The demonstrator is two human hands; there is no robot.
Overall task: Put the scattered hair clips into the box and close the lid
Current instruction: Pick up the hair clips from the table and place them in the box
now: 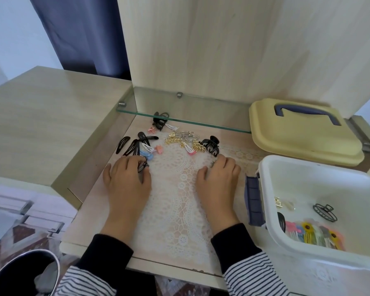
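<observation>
1. Striped sleeves [254,274] with dark cuffs enter at 6 o'clock. Both hands lie palm-down on a lace mat [175,199] spread over the worktop [90,210].
2. Left hand [127,178], at 9 o'clock of the mat: fingers curled, with a black clip [143,166] held at their tips.
3. Right hand [218,178], at 3 o'clock of the mat: fingers curled down towards the lace. Whether they hold anything cannot be told.
4. Scattered clips, beyond the hands: black snap clips [132,144] at 11 o'clock, gold clips [173,139] at 12 o'clock, and a black claw clip [210,144] at 1 o'clock, just past the right fingertips. A second claw clip [159,121] lies further off at 12 o'clock, under the edge of a glass shelf [201,122].
5. Box [265,189], white and open, at 4 o'clock, with a blue latch [253,201] on its near-left wall. Inside lie coloured clips [314,233] and a dark wire claw [325,212].
6. Lid [297,137], yellow with a blue handle, is off the box at 2 o'clock, handle uppermost, just behind the box rim.
</observation>
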